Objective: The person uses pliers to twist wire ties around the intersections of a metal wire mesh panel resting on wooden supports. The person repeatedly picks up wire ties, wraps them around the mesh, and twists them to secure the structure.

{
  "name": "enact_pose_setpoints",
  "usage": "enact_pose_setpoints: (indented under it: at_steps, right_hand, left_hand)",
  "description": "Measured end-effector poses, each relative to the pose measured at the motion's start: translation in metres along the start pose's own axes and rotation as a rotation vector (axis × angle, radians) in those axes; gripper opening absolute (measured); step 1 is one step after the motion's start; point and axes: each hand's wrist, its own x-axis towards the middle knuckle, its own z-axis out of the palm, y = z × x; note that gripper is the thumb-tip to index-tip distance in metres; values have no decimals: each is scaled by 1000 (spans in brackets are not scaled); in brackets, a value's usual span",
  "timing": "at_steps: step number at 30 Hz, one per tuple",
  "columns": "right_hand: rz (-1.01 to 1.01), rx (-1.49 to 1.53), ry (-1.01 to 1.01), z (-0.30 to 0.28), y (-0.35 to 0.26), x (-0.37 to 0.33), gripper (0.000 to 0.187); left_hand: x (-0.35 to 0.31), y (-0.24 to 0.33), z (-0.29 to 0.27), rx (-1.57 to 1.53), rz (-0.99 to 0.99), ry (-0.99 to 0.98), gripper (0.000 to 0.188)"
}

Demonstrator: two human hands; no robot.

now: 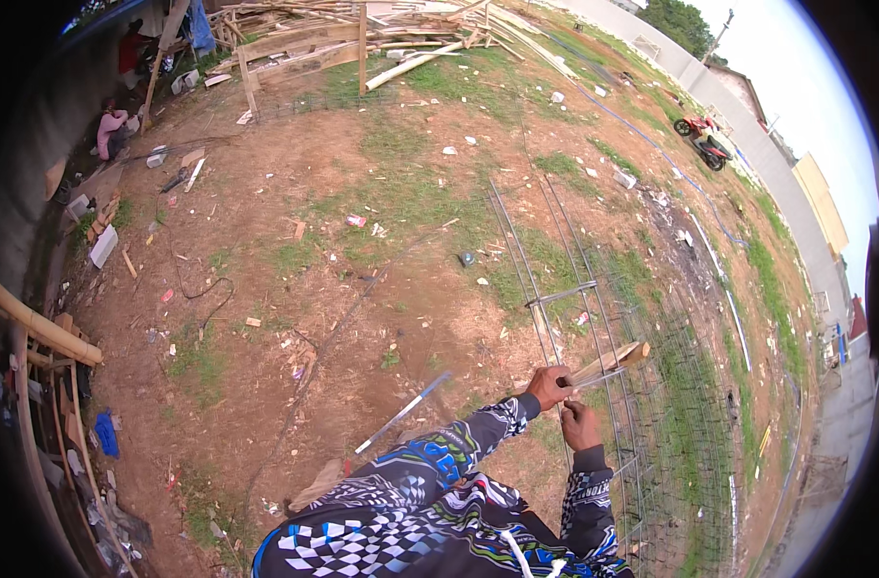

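A long, narrow rebar cage point(603, 332) of thin steel bars, joined by square stirrups, runs away from me on the right. My left hand point(551, 387) is closed on the cage's left bar, by the corner of a stirrup point(599, 379). Just below and to its right, my right hand point(581, 426) is closed in a pinch near the same bar. Whatever its fingers hold is too small to make out. Beside both hands, a wooden post point(613, 362) lies crosswise at the cage.
Wire mesh point(685, 433) spreads over grass right of the cage. A white-and-blue strip point(401, 414) lies on the dirt to the left. Timber and bamboo point(401, 43) are piled far off. A person point(112, 130) crouches at far left; a red motorbike point(704, 142) stands far right.
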Motion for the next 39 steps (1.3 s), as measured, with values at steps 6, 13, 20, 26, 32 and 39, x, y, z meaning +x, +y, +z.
enact_pose_setpoints:
  at_steps: [6, 13, 20, 26, 32, 39]
  right_hand:
    - [-516, -624, -171, -77, -90, 19, 12]
    - [-588, -465, 24, -76, -60, 104, 14]
    - [-239, -575, -13, -96, -11, 116, 22]
    - [-421, -365, -495, -88, 13, 19, 23]
    - [-122, 301, -312, -45, -29, -10, 25]
    - [-293, 123, -200, -63, -43, 1, 26]
  left_hand:
    - [-10, -15, -13, 132, 433, -11, 20]
    - [-24, 14, -1, -122, -95, 27, 48]
    - [-15, 2, 9, 75, 12, 130, 31]
    - [-7, 0, 4, 39, -109, 69, 22]
    - [-9, -5, 10, -59, -137, 11, 18]
    - [12, -9, -18, -21, 20, -450, 28]
